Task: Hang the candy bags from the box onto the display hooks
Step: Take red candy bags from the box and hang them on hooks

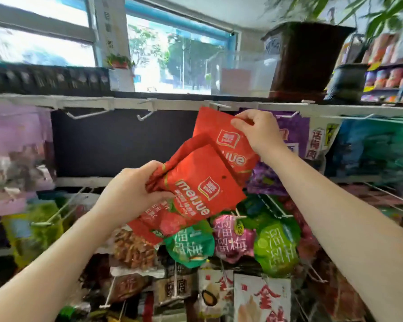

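Head: hands grip red "meijue" bags

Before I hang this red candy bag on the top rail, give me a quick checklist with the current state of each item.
1. Right hand pinches the upper red bag at its top edge: ok.
2. Left hand holds the spare red bags: ok.
3. Free hook on the top rail: ok, it is bare.
4. Bag's hang hole lined up with a hook: not ok, bag is tilted.
5. Hang hole on the upper bag visible: cannot tell, fingers cover it.
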### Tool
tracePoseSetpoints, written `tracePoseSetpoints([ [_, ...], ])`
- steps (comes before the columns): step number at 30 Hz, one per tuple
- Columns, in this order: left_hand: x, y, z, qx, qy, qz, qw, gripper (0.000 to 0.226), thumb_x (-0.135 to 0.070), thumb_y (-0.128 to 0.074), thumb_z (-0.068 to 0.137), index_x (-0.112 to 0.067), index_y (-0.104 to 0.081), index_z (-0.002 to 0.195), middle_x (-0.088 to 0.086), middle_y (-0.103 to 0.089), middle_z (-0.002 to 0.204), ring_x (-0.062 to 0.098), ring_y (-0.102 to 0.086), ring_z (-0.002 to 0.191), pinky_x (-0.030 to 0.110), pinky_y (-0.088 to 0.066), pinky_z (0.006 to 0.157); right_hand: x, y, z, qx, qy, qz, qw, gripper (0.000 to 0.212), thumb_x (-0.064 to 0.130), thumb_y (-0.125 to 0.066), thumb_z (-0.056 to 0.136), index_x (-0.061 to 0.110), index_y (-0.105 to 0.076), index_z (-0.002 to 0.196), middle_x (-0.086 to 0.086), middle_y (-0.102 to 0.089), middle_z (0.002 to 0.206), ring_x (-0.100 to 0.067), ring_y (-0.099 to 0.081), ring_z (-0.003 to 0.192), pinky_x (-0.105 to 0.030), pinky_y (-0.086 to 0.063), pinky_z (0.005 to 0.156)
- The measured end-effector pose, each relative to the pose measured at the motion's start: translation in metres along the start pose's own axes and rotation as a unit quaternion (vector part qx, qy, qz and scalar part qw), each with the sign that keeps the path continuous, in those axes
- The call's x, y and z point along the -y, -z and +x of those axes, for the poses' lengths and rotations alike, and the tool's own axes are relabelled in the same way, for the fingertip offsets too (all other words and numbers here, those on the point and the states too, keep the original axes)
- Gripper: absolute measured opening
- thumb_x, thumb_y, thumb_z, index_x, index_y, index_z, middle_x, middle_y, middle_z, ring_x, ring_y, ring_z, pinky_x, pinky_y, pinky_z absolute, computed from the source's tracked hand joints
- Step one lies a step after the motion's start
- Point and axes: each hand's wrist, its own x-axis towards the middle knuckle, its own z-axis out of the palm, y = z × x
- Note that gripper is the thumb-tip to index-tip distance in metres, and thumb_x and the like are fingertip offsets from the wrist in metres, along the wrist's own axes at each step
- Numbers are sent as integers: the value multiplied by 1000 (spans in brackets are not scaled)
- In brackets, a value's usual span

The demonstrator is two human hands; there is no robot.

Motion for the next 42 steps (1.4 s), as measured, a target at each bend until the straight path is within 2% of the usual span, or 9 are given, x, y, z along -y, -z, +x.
tracePoseSetpoints([
  [3,22,11,9,-8,12,-30,999,38,-35,-81,64,-38,-45,74,-29,-54,60,-7,-49,55,15,-33,52,8,-20,15,-15,-71,79,994,21,25,-61,87,11,-68,100,-8,-71,99,-20,-67,85,-34,-54,79],
  [6,37,15,17,-19,16,-46,999,43,-30,-82,63,-37,-40,65,-13,-51,51,-9,-48,54,11,-36,53,11,-34,22,-35,-120,129,984,18,25,-57,90,11,-65,99,-7,-69,93,-19,-66,78,-33,-54,73],
  [9,46,12,25,-1,24,-69,997,39,-30,-81,64,-33,-43,65,-21,-54,54,-7,-49,53,11,-36,52,12,-39,23,-33,-141,158,977,13,24,-54,92,14,-61,94,-3,-66,83,-15,-64,70,-28,-53,66],
  [13,47,2,32,28,33,-80,996,39,-32,-80,66,-33,-41,64,-12,-48,54,0,-47,52,19,-33,52,8,-31,23,15,-169,186,968,13,26,-54,92,23,-59,81,0,-66,80,-16,-65,71,-29,-53,67],
  [23,38,-10,48,85,27,-122,988,33,-26,-81,66,-37,-50,72,-15,-59,63,-13,-55,63,4,-39,57,-4,-20,32,100,-168,237,952,14,20,-57,90,21,-60,76,4,-66,67,-4,-65,51,-19,-52,48],
  [27,33,-18,55,79,31,-109,990,33,-28,-82,65,-35,-50,71,-16,-59,58,-13,-54,61,3,-38,56,-19,-32,39,87,-145,187,968,15,19,-59,89,22,-62,74,0,-65,76,-13,-66,66,-29,-55,61],
  [33,44,-18,63,55,74,-89,992,29,-32,-82,63,-24,-56,72,-9,-62,64,-6,-58,64,8,-42,55,-37,-59,79,12,-36,-84,996,18,29,-61,84,15,-68,77,-4,-67,87,-25,-61,90,-42,-49,82],
  [38,53,-19,66,6,132,-119,984,30,-30,-82,63,-18,-63,83,-5,-68,77,6,-64,71,25,-51,66,-48,-81,99,6,-46,-153,987,26,37,-53,90,13,-64,88,-8,-65,96,-27,-59,94,-30,-35,69],
  [42,56,-22,65,-9,165,-140,976,31,-30,-81,64,-20,-63,87,-7,-70,82,6,-65,75,28,-54,71,-61,-97,107,2,-99,-169,981,30,44,-48,92,19,-65,97,-7,-66,103,-28,-60,97,-28,-31,66],
])
